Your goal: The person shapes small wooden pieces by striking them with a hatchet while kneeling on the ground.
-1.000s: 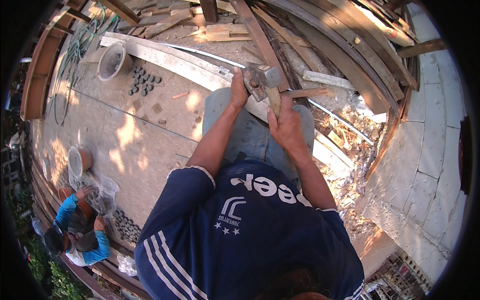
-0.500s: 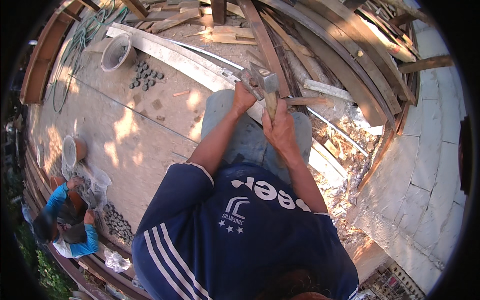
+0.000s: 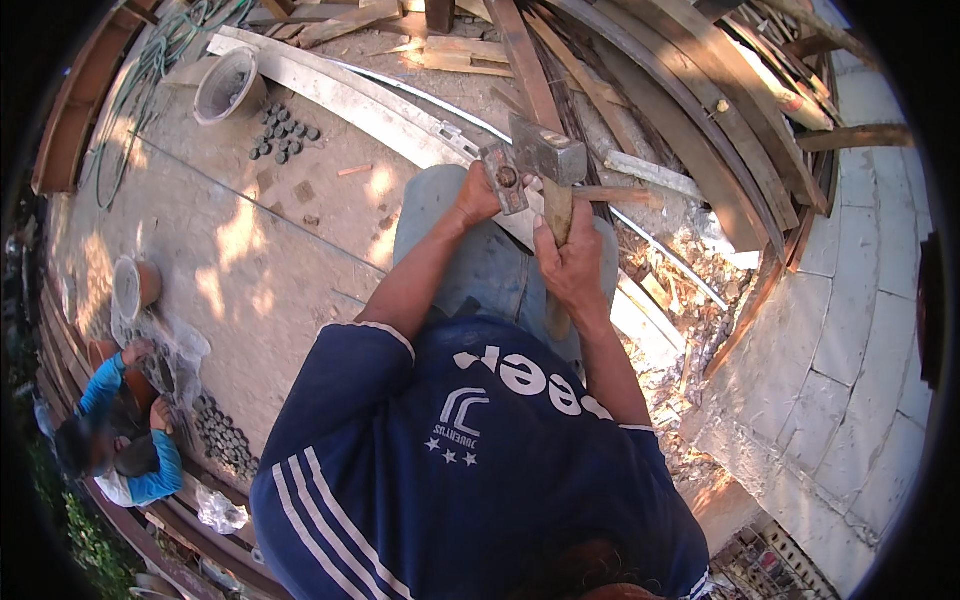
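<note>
My right hand (image 3: pixel 573 262) is wrapped round the wooden handle of a hatchet (image 3: pixel 551 158). Its broad grey head points away from me, and the handle's lower end shows below my fist. Close by on the left, my left hand (image 3: pixel 478 196) is closed on a grey metal head (image 3: pixel 507 179) with a round rusty spot on its face. It looks like a hammer head; the fingers under it are partly hidden. Both are held over my lap, in front of my jeans (image 3: pixel 440 235). A wooden stick (image 3: pixel 614 195) juts out to the right behind the hatchet; its other end is hidden.
Long pale boards (image 3: pixel 345 112) lie ahead of me, and dark planks (image 3: pixel 690 110) are stacked at the far right. A bucket (image 3: pixel 229 87) stands beside small grey round blocks (image 3: pixel 284 134). At the lower left, a co-worker in blue sleeves (image 3: pixel 160 480) sits by more blocks.
The hatchet is lifted and tilted, its head now larger in view, with my right hand shifted slightly right. The metal head in my left hand has turned, bringing its round rusty spot upward.
</note>
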{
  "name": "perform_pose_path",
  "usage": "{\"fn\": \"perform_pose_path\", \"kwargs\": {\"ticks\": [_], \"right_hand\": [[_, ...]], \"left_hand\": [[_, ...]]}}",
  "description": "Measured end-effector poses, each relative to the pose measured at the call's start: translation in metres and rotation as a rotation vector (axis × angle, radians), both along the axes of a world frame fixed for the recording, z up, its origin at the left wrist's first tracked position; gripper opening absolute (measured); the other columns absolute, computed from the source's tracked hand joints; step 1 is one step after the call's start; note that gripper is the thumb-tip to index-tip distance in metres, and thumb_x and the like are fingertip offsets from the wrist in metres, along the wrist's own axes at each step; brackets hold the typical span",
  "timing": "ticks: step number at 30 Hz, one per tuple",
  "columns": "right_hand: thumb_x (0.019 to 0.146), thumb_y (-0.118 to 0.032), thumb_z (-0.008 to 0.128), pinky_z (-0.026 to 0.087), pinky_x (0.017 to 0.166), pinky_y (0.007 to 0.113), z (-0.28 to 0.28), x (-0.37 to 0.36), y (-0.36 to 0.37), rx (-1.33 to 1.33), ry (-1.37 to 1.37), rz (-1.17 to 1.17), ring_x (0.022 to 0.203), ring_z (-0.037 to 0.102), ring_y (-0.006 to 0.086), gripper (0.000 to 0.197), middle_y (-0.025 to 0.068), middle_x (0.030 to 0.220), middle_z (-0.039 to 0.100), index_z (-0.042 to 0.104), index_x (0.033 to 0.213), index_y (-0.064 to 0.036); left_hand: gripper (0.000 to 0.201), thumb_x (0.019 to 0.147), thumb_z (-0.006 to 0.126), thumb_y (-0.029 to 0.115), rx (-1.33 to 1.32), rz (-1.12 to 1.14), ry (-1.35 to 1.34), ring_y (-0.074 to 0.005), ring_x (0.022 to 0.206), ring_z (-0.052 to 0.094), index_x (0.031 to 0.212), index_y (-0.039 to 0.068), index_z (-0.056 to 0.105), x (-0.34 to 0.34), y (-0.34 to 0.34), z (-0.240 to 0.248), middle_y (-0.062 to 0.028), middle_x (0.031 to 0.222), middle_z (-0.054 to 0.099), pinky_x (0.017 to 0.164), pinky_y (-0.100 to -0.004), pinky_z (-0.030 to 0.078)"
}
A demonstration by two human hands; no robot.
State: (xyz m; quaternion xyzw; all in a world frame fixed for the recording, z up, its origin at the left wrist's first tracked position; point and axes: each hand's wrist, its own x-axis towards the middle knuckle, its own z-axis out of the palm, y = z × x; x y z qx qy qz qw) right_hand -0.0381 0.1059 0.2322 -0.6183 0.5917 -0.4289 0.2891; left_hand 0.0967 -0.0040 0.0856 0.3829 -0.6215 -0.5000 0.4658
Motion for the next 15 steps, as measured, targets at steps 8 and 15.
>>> {"fn": "perform_pose_path", "kwargs": {"ticks": [8,15], "right_hand": [[0.09,-0.011,0.06,0.051,0.066,0.041,-0.005,-0.004,0.01,0.09,0.017,0.027,0.076,0.069,0.0391,0.03,0.0245,0.084,0.067,0.051,0.114,0.0034],[0.091,-0.014,0.061,0.051,0.062,0.046,-0.004,-0.002,0.014,0.095,0.03,0.05,0.077,0.066,0.0468,0.03,0.0271,0.079,0.064,0.049,0.115,0.0]], "left_hand": [[0.027,0.08,0.079,0.015,-0.009,-0.084,0.038,-0.0128,0.082,0.064,0.101,0.002,0.069,0.007,0.006,-0.004,-0.0063,0.091,0.071,0.077,-0.0309,0.054],[0.033,0.077,0.078,0.015,-0.005,-0.106,0.095,-0.0141,0.087,0.064,0.105,0.001,0.067,0.004,0.005,-0.019,-0.0077,0.097,0.071,0.08,-0.0325,0.053]]}}
